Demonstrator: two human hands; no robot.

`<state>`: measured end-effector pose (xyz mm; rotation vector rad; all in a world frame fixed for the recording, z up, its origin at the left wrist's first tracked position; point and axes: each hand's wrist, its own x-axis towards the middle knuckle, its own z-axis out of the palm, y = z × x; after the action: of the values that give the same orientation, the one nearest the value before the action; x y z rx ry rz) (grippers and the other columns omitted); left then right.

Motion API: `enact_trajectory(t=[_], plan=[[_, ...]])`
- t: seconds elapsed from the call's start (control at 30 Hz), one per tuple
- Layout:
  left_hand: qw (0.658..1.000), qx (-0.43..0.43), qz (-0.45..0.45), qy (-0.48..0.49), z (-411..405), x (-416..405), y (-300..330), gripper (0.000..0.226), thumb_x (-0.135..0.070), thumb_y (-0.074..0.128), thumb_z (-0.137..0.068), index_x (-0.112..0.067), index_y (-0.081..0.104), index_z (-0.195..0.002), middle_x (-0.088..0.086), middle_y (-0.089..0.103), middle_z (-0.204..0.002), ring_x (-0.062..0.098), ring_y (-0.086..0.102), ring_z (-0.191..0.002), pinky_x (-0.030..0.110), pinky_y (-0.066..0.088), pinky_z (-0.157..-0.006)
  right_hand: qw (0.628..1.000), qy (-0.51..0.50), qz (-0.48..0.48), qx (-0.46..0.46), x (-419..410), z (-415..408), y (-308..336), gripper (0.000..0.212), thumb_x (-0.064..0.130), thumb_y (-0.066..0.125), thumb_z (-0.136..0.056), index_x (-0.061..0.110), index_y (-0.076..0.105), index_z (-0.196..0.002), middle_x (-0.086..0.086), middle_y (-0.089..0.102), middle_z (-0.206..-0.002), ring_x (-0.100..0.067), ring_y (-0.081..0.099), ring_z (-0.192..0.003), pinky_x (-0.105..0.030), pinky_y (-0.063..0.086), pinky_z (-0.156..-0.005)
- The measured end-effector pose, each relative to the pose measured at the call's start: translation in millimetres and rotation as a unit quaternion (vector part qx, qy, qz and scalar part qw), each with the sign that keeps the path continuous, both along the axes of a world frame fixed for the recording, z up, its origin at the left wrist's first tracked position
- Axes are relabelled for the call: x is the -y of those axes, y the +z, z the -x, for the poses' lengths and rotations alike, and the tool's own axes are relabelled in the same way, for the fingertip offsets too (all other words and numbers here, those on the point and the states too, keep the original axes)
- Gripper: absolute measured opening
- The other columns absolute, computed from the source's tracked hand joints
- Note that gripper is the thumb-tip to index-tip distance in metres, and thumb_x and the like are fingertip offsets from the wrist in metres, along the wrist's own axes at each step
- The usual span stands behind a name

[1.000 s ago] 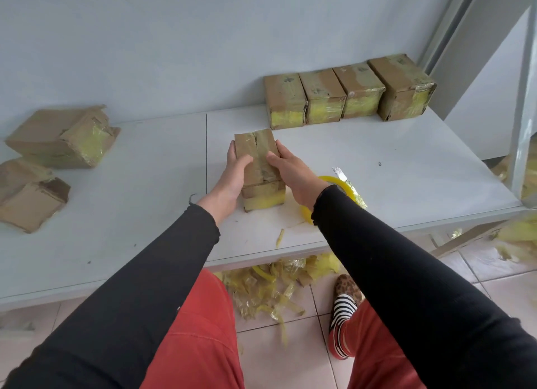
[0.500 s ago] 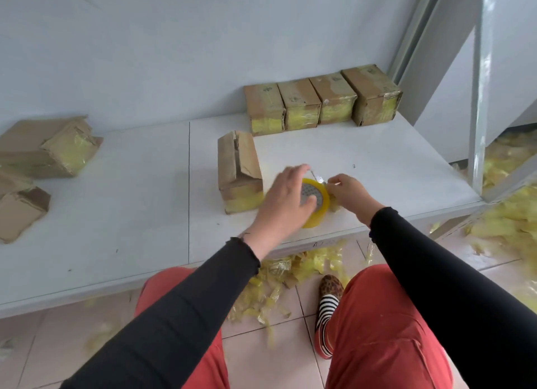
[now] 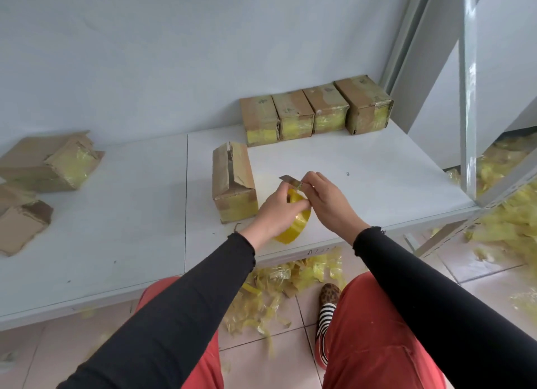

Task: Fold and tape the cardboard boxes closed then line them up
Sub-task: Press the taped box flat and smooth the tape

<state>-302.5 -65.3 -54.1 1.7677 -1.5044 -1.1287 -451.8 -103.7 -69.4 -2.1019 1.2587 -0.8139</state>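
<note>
Fingers of the left hand [image 3: 277, 211] curl around the yellow tape roll [image 3: 293, 225], held on edge above the front of the white table [image 3: 116, 228]. Four taped boxes [image 3: 316, 111] stand side by side, touching, along the back wall. One box [image 3: 234, 182] with its top flaps folded shut but untaped sits just left of the hands. Flattened boxes [image 3: 43, 167] lie far left. Yellow tape scraps [image 3: 279, 289] litter the floor. At the roll's top, the right hand [image 3: 328, 202] pinches a small metal blade [image 3: 290, 181].
</note>
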Motion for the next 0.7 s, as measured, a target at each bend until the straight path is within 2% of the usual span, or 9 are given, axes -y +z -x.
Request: enact_trajectory(t=[0.07,0.17,0.23,0.3,0.37,0.43,0.5,0.57,0.7], plan=[[0.996,-0.081,-0.002,0.045,-5,-10,3,0.043,-0.043,0.072,-0.081,-0.023,0.056,-0.115,-0.002,0.063,-0.097,0.017,0.059,-0.090,0.034,0.041,-0.074,0.999,0.035,-0.020,0.037,0,-3,1,0.013,0.014,0.043,-0.109,0.013,0.051,-0.098,0.005,0.052,-0.089,-0.012,0.048,-0.076,-0.030,0.040,-0.068],[0.988,-0.130,0.003,0.082,-11,-24,6,0.035,-0.043,0.074,-0.080,-0.024,0.060,-0.105,0.009,0.069,-0.107,0.017,0.060,-0.095,0.035,0.041,-0.077,0.994,0.084,-0.034,0.053,-4,-9,1,0.011,0.011,0.043,-0.109,0.008,0.053,-0.106,0.006,0.054,-0.092,-0.008,0.047,-0.079,-0.020,0.038,-0.070],[0.985,-0.145,0.010,0.087,-14,-33,14,0.037,-0.048,0.073,-0.074,-0.024,0.060,-0.098,0.014,0.071,-0.103,0.026,0.065,-0.095,0.038,0.042,-0.077,0.995,0.098,-0.008,0.021,-2,-12,0,0.012,0.013,0.043,-0.109,0.007,0.053,-0.110,0.008,0.053,-0.094,-0.007,0.046,-0.086,-0.021,0.037,-0.074],[0.979,-0.178,0.021,0.094,-20,-43,22,0.035,-0.044,0.075,-0.079,-0.019,0.059,-0.095,0.020,0.072,-0.095,0.038,0.071,-0.089,0.039,0.045,-0.074,0.998,0.055,-0.019,0.030,2,-6,5,0.015,0.016,0.042,-0.110,0.007,0.054,-0.113,0.007,0.050,-0.089,-0.008,0.043,-0.082,-0.030,0.036,-0.073],[0.966,-0.228,0.050,0.111,-29,-55,32,0.021,-0.026,0.075,-0.090,-0.013,0.060,-0.095,0.017,0.072,-0.088,0.030,0.074,-0.075,0.036,0.048,-0.070,0.995,-0.004,-0.063,0.079,3,9,16,0.018,0.023,0.040,-0.111,0.012,0.054,-0.114,0.007,0.045,-0.081,-0.010,0.040,-0.071,-0.035,0.035,-0.069],[0.952,-0.260,0.093,0.130,-40,-66,45,0.007,-0.015,0.071,-0.095,-0.015,0.065,-0.095,0.006,0.074,-0.087,0.017,0.074,-0.075,0.033,0.052,-0.070,0.993,0.012,-0.071,0.092,-7,18,26,0.023,0.035,0.039,-0.111,0.018,0.055,-0.112,0.009,0.046,-0.079,-0.009,0.041,-0.070,-0.033,0.035,-0.068],[0.938,-0.275,0.138,0.162,-48,-73,54,0.003,-0.017,0.069,-0.097,-0.018,0.069,-0.094,-0.005,0.076,-0.090,0.011,0.072,-0.082,0.035,0.054,-0.079,0.993,0.064,-0.054,0.079,-30,9,34,0.031,0.047,0.038,-0.108,0.022,0.057,-0.105,0.008,0.048,-0.075,-0.012,0.042,-0.066,-0.030,0.034,-0.062],[0.913,-0.308,0.163,0.211,-52,-75,61,0.010,-0.020,0.067,-0.099,-0.020,0.072,-0.091,-0.003,0.075,-0.095,0.011,0.070,-0.085,0.032,0.056,-0.074,0.996,0.085,-0.013,0.038,-53,-6,39,0.034,0.053,0.037,-0.107,0.026,0.057,-0.100,0.009,0.050,-0.070,-0.011,0.044,-0.060,-0.030,0.035,-0.057],[0.881,-0.334,0.199,0.269,-51,-77,66,0.011,-0.016,0.064,-0.099,-0.017,0.071,-0.091,-0.009,0.074,-0.090,0.005,0.069,-0.083,0.026,0.055,-0.067,0.991,0.097,0.091,-0.033,-72,-22,40,0.024,0.042,0.044,-0.110,0.026,0.062,-0.109,0.012,0.065,-0.094,-0.008,0.055,-0.076,-0.037,0.050,-0.068]])
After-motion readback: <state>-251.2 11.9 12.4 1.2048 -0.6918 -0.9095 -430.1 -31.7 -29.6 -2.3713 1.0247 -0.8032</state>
